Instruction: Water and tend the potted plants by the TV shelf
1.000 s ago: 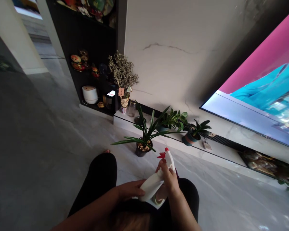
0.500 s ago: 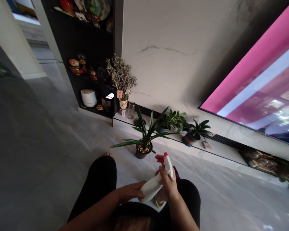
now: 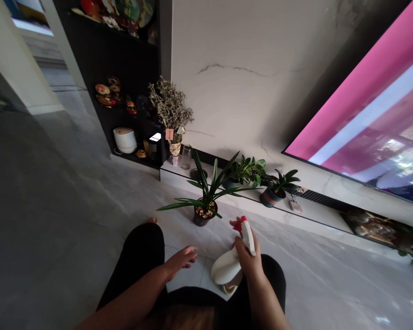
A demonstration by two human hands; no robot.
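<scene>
Spray bottle [image 3: 231, 262], white with a red trigger, is sitting tilted over the person's lap, clamped at the neck by the right hand [image 3: 247, 256]. At its nine o'clock the left hand [image 3: 181, 260] is hanging loosely spread, holding nothing. At twelve o'clock, a potted long-leaved plant [image 3: 205, 198] is standing on the marble floor [image 3: 89, 192].

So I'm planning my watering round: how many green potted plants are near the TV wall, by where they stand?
On the floor: 1, the long-leaved green plant in a dark pot.
On the white ledge: 2, a leafy green plant and a small green plant in a striped pot.
Total: 3.
</scene>
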